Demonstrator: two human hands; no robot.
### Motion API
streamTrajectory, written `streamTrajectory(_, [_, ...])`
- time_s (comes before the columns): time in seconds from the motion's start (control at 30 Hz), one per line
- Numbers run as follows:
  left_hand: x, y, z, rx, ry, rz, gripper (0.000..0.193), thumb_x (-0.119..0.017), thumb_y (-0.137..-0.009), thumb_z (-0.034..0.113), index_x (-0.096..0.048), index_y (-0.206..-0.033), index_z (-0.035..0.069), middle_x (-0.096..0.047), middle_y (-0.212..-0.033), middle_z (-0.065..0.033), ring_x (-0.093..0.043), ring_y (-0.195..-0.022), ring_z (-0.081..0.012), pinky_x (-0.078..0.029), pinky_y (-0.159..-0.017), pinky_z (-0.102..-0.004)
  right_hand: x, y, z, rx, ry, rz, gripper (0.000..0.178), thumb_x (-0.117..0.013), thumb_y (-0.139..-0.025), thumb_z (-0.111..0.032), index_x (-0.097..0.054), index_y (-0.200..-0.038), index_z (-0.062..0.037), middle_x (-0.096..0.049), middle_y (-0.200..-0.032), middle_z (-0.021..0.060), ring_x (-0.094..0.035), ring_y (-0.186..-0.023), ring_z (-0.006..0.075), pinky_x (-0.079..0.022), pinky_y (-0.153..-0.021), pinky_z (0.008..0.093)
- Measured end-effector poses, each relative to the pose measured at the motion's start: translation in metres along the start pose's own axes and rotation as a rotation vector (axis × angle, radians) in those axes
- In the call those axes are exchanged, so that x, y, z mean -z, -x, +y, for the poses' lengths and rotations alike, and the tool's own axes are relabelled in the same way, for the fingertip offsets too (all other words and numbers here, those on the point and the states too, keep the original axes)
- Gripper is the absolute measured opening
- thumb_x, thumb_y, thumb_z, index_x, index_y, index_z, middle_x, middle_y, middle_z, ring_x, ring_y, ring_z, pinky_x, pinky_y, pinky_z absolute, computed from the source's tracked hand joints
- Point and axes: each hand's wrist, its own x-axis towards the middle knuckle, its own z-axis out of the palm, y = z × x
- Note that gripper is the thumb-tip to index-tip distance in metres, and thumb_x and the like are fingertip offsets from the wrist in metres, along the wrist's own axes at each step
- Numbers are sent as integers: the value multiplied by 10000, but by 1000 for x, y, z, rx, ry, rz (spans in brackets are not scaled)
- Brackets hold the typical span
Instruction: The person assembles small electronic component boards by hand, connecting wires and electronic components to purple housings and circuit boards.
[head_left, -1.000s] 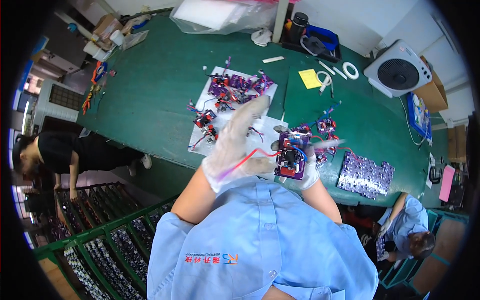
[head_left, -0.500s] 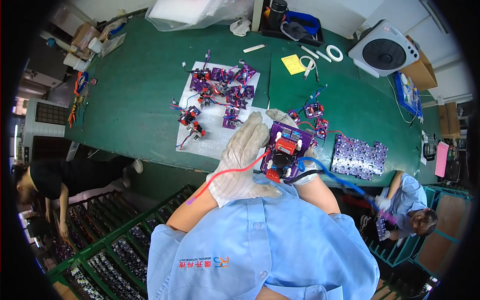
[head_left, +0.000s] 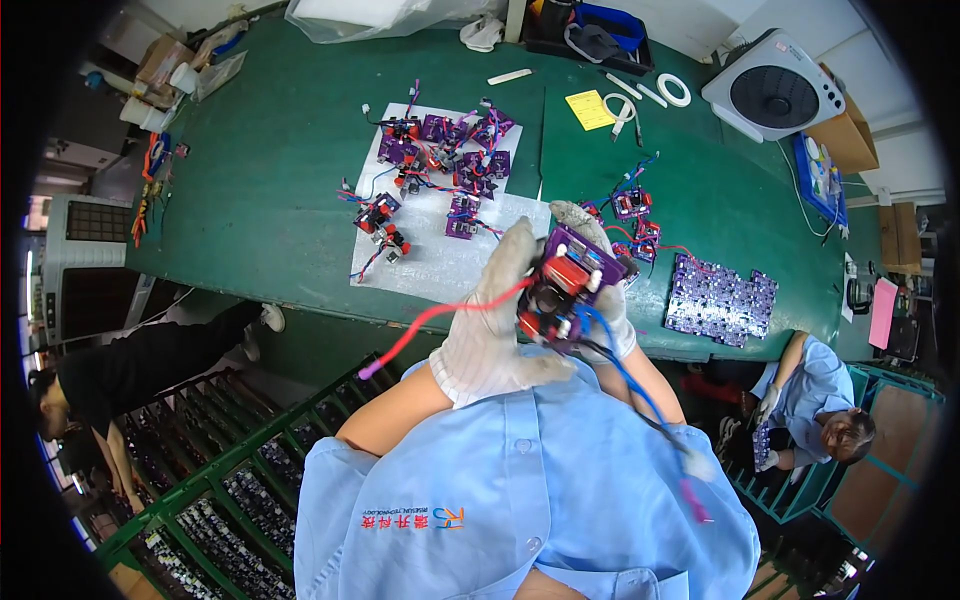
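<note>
Left hand [head_left: 495, 335] and right hand [head_left: 600, 280] grip the purple circuit board [head_left: 565, 285]. Light, rigid, fragile: hold by edges; leads trail toward 5 o'clock.

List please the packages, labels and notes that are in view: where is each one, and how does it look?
Clear plastic bag: far edge of the green table, crumpled, with white contents.
Yellow note: far side of the table, square, beside white cable.
Brown cardboard boxes: right end, behind the white fan.
Pink sheet: far right, narrow, upright.
Small cartons: far left corner, brown and white.
</note>
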Motion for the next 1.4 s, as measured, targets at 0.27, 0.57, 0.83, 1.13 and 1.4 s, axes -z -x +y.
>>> streamTrajectory(0.27, [-1,2,-42,547,1484,-51,818,-256,-842,674,-379,-1300,8,-543,-1171,-138,-577,-995,-241,-502,-808,-356,-33,20,-36,302,857,-69,680,-734,-683,-348,-443,-1193,-4,-605,-864,137,-596,-707,218,-493,-648,298])
streamTrajectory(0.57, [15,33,-27,516,301,-11,460,-396,-913,408,-543,-1056,-4,-613,-896,-138,-616,-643,-236,-509,-588,-317,-15,29,-55,191,486,-14,476,-753,-695,-270,-535,-1003,21,-616,-823,75,-579,-733,106,-485,-653,254])
streamTrajectory(0.83, [-6,-4,43,6,-626,197,210,-616,-738,111,-544,-887,-19,-519,-587,-89,-526,-479,-262,-424,-446,-337,-13,34,-69,102,477,-31,427,-729,-730,-231,-525,-995,34,-625,-818,47,-562,-715,68,-474,-635,219])
streamTrajectory(1.13, [-19,-3,17,-402,-763,271,307,-563,-647,-47,-513,-950,-33,-555,-914,-178,-559,-728,-306,-456,-598,-380,33,27,-68,315,914,-200,266,-546,-844,-133,-562,-1088,-29,-579,-1014,135,-589,-850,268,-470,-745,345])
streamTrajectory(1.4, [-25,10,13,-266,-781,325,322,-559,-688,14,-536,-1007,-23,-558,-1020,-201,-555,-855,-353,-442,-755,-409,34,24,-80,-17,662,-90,280,-498,-848,-80,-538,-1125,-61,-575,-970,141,-576,-752,224,-473,-677,310])
